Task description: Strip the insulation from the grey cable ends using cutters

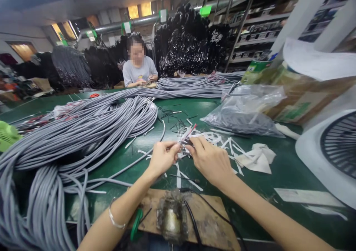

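Both hands meet above the middle of a glossy dark-green worktop (pixel 294 165), the fingertips of the left hand (pixel 163 157) and those of the right hand (pixel 213 160) nearly touching and pinched on a small, slim workpiece with a red strand (pixel 193 128); the fingers hide most of it, so its full shape cannot be told. The red strand points up and away from the hands, over a loose heap of narrow, flat white strips (pixel 219 138) that spreads to the right beneath the right hand. Beyond the hands lie scattered short, thin black pieces (pixel 172 118), and a crumpled off-white cloth (pixel 258 157) rests to the right of the right hand. Thick looped bundles of smooth grey cable (pixel 111 128) cover the left side, one single length curving past the left hand to a free end. Nearer the body, below the hands, a stained brown board (pixel 210 217) carries a grimy, rounded metal device (pixel 172 219), with a thin green loop (pixel 136 224) at the board's left edge. On the right are a clear plastic bag with grey contents (pixel 244 112), a brown cardboard box (pixel 314 99) and a white fan with a dark grille (pixel 306 147). Across the worktop sits a person in a light grey shirt (pixel 139 72), in front of hanging black bundles (pixel 186 43).
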Demonstrator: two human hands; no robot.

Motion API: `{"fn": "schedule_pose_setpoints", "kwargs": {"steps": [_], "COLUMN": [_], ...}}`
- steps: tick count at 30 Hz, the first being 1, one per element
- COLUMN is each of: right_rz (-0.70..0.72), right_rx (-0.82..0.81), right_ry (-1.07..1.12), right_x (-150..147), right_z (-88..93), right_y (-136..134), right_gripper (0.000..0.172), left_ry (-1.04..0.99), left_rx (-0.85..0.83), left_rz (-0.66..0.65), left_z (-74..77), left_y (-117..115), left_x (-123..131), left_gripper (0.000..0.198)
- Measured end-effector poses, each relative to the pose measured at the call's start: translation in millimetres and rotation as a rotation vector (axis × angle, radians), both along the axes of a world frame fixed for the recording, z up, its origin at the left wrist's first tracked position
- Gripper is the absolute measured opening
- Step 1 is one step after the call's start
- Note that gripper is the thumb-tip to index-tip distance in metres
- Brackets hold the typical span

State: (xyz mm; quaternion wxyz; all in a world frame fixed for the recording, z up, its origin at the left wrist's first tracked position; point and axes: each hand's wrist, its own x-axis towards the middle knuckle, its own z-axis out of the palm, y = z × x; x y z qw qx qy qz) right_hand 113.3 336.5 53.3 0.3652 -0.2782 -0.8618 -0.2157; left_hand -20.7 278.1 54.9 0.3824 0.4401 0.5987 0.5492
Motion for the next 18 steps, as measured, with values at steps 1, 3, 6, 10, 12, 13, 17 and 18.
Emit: {"fn": "schedule_pose_setpoints", "kwargs": {"steps": [1, 3, 6, 10, 12, 13, 17, 18], "right_rz": [0.014, 0.061, 0.179, 0.269, 0.264, 0.258, 0.260, 0.271], "right_rx": [-0.028, -0.131, -0.385, -0.664, -0.734, -0.754, -0.789, -0.800], "right_ry": [0.003, 0.034, 0.162, 0.397, 0.490, 0.525, 0.583, 0.584], "right_x": [0.7, 2.5, 5.0, 5.0, 3.8, 3.2, 2.5, 2.6], "right_z": [-1.8, -4.3, -3.0, 3.4, 4.3, 3.8, -0.8, -1.6], "right_y": [0.6, 2.2, 5.1, 7.6, 8.5, 8.9, 8.4, 7.6], "right_gripper": [0.041, 0.043, 0.045, 0.037, 0.032, 0.031, 0.031, 0.030], "left_ry": [-0.001, -0.004, -0.025, -0.054, -0.039, -0.025, 0.043, 0.043], "left_rx": [-0.001, -0.006, -0.003, -0.011, -0.007, -0.002, -0.004, -0.007], "left_rz": [-0.001, 0.005, 0.045, 0.088, 0.075, 0.066, 0.036, 0.023], "left_z": [0.4, 1.6, 3.3, 3.1, 1.6, 0.7, -2.5, -2.7], "left_y": [-0.1, -0.2, -0.1, 0.2, -0.1, -0.4, -1.1, -1.0], "left_x": [0.3, 1.1, 3.2, 7.0, 8.5, 9.1, 10.4, 10.8], "left_gripper": [0.035, 0.033, 0.028, 0.025, 0.024, 0.024, 0.022, 0.026]}}
